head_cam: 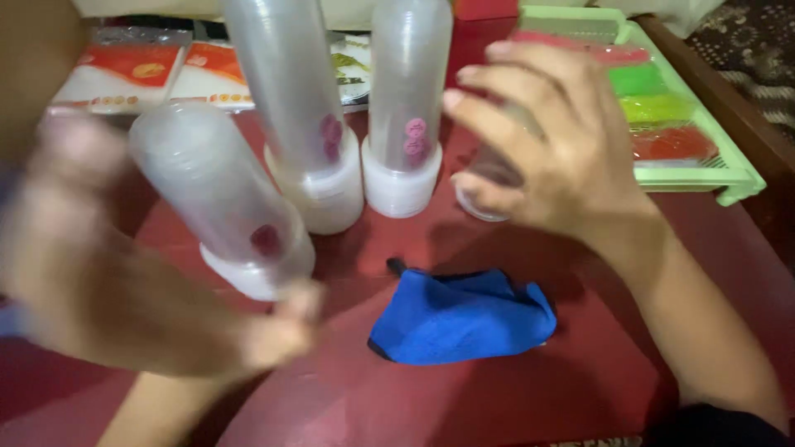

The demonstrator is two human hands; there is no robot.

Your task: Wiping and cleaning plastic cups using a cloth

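Left hand, blurred and close to the lens, is closed around a translucent plastic bottle. The bottle is tilted, its wide white end low by the thumb and its other end leaning up and left. A small dark-red round mark shows through its wall near the base. The tilt and the blur suggest it is held off the bench, not resting on it.

Behind it, along the far edge, lie flat packets, white with red-orange panels, side by side; print too soft to make out.

Centre: two more translucent bottles stand on their wide white ends, which probably keeps them steady. The left upright bottle and the right upright bottle are just beside each other, each with pink round marks low on the wall.

In front of them, a crumpled blue cloth lies on the dark red bench.

Right hand has fingers spread wide, palm down over a small clear piece on the bench; whether it grips it, I cannot tell.

Far right: a pale green tray holding flat strips of red, green, yellow-green and red.
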